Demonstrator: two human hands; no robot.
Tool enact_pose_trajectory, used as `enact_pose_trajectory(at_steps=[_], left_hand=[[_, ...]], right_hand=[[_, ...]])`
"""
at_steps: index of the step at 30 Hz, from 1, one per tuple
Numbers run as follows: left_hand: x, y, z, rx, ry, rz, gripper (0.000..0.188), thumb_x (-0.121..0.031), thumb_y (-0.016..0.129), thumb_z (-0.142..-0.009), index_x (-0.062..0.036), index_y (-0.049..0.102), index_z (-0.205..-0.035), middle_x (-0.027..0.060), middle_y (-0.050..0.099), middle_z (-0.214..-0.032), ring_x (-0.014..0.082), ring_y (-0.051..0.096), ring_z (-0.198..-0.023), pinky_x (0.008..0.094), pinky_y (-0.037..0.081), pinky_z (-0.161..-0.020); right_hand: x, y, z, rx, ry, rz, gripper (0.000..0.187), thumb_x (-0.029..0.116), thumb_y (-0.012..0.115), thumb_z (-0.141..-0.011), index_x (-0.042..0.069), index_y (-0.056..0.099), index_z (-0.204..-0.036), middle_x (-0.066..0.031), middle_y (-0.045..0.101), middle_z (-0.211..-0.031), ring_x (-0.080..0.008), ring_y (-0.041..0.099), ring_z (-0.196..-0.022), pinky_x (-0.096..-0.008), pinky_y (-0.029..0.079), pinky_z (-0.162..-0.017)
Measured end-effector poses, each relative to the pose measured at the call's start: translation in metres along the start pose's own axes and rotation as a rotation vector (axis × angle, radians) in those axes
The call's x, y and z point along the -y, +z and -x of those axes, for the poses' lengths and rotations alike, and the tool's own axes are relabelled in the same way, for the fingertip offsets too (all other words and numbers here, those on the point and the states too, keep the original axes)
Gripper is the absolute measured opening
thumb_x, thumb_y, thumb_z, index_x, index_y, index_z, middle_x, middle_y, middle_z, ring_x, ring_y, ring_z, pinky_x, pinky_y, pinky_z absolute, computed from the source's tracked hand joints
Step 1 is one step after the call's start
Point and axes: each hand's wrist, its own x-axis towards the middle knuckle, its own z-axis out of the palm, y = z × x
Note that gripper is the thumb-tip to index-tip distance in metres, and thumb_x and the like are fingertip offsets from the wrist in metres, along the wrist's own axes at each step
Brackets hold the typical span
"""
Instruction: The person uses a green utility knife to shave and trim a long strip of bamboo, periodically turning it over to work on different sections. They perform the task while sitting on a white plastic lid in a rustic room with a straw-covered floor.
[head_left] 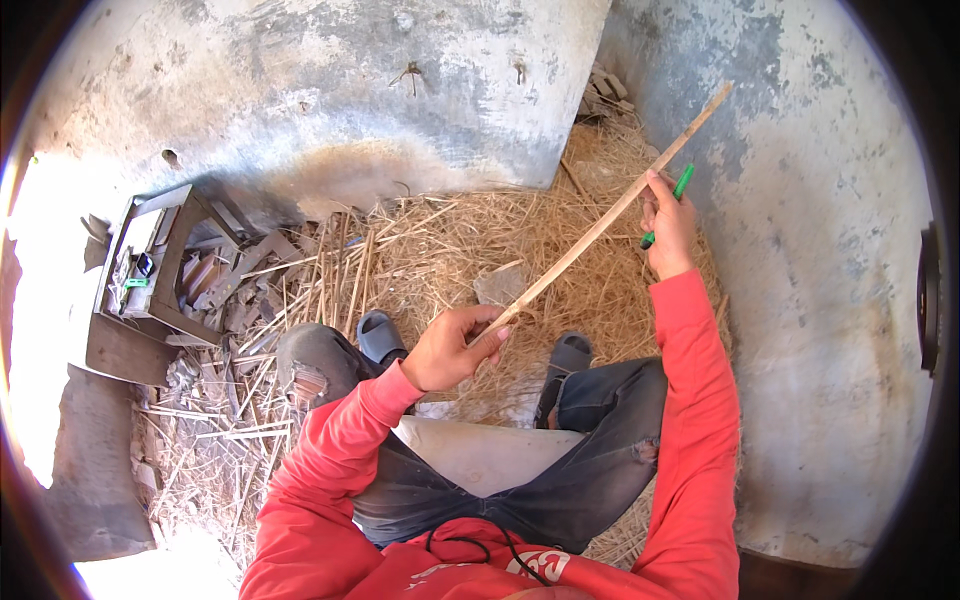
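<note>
A long, thin wooden strip (590,238) slants up and to the right in front of me, its far end near the right wall. My left hand (452,347) is closed round its lower end, above my knees. Farther along, my right hand (672,228) pinches the strip between thumb and forefinger. In the same right hand lies a slim green pen-like tool (683,181) with a dark end; its middle is hidden by the fingers, and its exact kind cannot be told.
Loose straw and shavings (440,240) cover the floor around my sandalled feet. At the left stands a worn wooden stool (195,235) with small items on top, beside broken wood pieces (245,270) and several loose sticks (345,270). Stained pale walls (810,280) rise right and ahead.
</note>
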Motion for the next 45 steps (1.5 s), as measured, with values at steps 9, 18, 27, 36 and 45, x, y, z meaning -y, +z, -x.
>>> enact_pose_trajectory(at_steps=[9, 18, 27, 36, 45], left_hand=[[0.016, 0.019, -0.016, -0.375, 0.221, 0.138, 0.031, -0.022, 0.055, -0.108, 0.0001, 0.064, -0.129, 0.0011, 0.066, -0.078, 0.0064, 0.058, -0.068, 0.0232, 0.047, -0.062], [0.01, 0.013, -0.049, -0.596, 0.576, 0.128, 0.057, -0.033, 0.04, -0.113, -0.0051, 0.028, -0.161, 0.0111, 0.06, -0.128, 0.0136, 0.058, -0.107, 0.0277, 0.053, -0.085], [-0.019, -0.027, -0.014, -1.25, 0.737, -0.663, 0.049, -0.018, 0.072, -0.092, -0.0035, 0.059, -0.138, 0.0148, 0.059, -0.13, 0.0319, 0.052, -0.126, 0.0419, 0.041, -0.107], [-0.039, -0.05, 0.066, -0.282, 0.182, -1.279, 0.018, -0.02, 0.064, -0.096, -0.0129, 0.064, -0.112, 0.0114, 0.065, -0.073, 0.0348, 0.068, -0.068, 0.051, 0.05, -0.059], [-0.024, -0.026, 0.062, -0.281, -0.125, -0.139, 0.032, -0.024, 0.06, -0.103, 0.0022, 0.064, -0.121, 0.008, 0.066, -0.067, 0.0133, 0.06, -0.043, 0.029, 0.045, -0.041]], right_hand=[[0.004, 0.018, 0.042, 0.462, -0.215, 0.505, 0.043, 0.05, 0.068, -0.095, 0.009, 0.075, -0.107, -0.0042, 0.074, -0.086, -0.0118, 0.059, -0.064, -0.0388, 0.048, -0.064], [-0.003, 0.075, 0.119, 0.981, -0.241, 0.577, 0.033, 0.034, 0.076, -0.091, 0.002, 0.073, -0.1, -0.0093, 0.066, -0.071, -0.0185, 0.058, -0.06, -0.0362, 0.048, -0.063], [-0.022, 0.061, 0.084, 0.985, -0.509, 0.74, 0.023, 0.02, 0.075, -0.091, 0.005, 0.076, -0.108, -0.0147, 0.073, -0.078, -0.0209, 0.063, -0.06, -0.0382, 0.048, -0.06], [0.01, 0.053, 0.101, 1.053, -0.529, 0.875, 0.028, 0.02, 0.081, -0.08, 0.014, 0.079, -0.108, -0.0134, 0.073, -0.086, -0.0265, 0.069, -0.074, -0.0393, 0.051, -0.063], [0.024, 0.063, 0.108, 0.621, -0.566, 0.761, 0.043, 0.044, 0.064, -0.099, 0.004, 0.072, -0.086, -0.0056, 0.057, -0.06, -0.0183, 0.053, -0.054, -0.0367, 0.041, -0.052]])
